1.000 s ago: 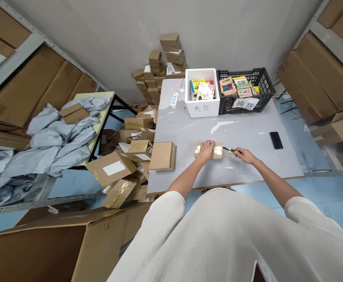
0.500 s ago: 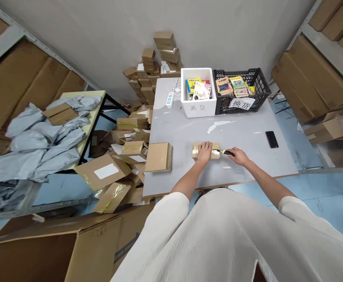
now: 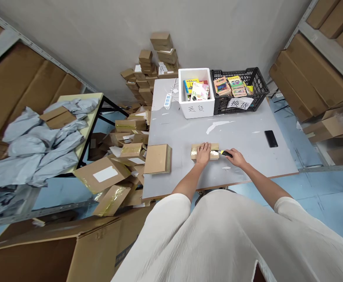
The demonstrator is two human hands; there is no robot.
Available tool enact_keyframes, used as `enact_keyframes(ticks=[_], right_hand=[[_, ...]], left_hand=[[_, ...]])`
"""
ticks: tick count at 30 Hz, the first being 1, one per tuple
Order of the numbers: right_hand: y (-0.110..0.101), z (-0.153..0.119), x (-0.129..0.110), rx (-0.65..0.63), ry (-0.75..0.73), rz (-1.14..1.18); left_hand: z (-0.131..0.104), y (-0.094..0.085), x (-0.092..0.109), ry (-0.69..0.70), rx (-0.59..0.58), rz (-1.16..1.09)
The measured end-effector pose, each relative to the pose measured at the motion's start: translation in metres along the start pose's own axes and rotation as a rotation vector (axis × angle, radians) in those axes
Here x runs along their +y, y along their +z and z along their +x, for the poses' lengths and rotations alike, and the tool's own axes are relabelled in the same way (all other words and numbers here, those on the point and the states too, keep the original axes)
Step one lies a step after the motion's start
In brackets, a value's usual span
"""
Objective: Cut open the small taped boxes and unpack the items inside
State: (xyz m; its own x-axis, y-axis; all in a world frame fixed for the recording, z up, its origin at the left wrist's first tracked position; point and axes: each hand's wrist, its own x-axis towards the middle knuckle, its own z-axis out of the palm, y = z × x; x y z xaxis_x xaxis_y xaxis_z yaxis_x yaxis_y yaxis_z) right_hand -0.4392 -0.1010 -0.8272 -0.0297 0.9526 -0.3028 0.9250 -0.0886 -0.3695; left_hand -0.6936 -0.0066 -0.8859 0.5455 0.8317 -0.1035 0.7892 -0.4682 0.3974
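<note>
On the grey table a small cardboard box (image 3: 194, 153) with shiny tape lies in front of me. My left hand (image 3: 203, 154) rests flat across its top, fingers stretched toward the far edge. A black and yellow utility knife (image 3: 227, 153) is gripped in my right hand (image 3: 236, 157). The knife's front end reaches the right end of the box, at the taped top; how deep its blade sits I cannot tell. A larger closed cardboard box (image 3: 156, 159) stands to the left, near the table's left edge.
Toward the back stand a white foam bin (image 3: 197, 109) and a black crate (image 3: 256, 102), both holding books. A phone (image 3: 271, 138) lies at the right, a power strip (image 3: 168, 101) at the back left. Parcels (image 3: 105, 174) are heaped beside the table; grey mailing bags (image 3: 33, 160) cover a side table.
The view has shifted slightly. Both hands, the knife and the box keep nearly the same places relative to each other.
</note>
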Motion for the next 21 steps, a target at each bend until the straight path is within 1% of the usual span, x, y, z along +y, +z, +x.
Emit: enact_keyframes(ticks=[3, 6, 11, 16, 21], right_hand=[[0.002, 0.002, 0.000, 0.003, 0.002, 0.013], [0.001, 0.003, 0.000, 0.023, -0.022, -0.024], [-0.006, 0.003, 0.008, 0.016, -0.049, -0.082], [-0.012, 0.004, 0.017, 0.039, -0.064, -0.116], [-0.015, 0.014, 0.022, 0.004, -0.079, -0.073]], left_hand=[[-0.001, -0.001, 0.001, 0.000, 0.006, 0.000], [-0.002, -0.002, 0.001, 0.001, 0.022, -0.001], [-0.003, 0.000, 0.000, -0.002, 0.033, -0.008], [-0.004, 0.000, 0.001, -0.003, 0.038, -0.014], [-0.004, -0.003, 0.002, -0.012, 0.033, -0.011]])
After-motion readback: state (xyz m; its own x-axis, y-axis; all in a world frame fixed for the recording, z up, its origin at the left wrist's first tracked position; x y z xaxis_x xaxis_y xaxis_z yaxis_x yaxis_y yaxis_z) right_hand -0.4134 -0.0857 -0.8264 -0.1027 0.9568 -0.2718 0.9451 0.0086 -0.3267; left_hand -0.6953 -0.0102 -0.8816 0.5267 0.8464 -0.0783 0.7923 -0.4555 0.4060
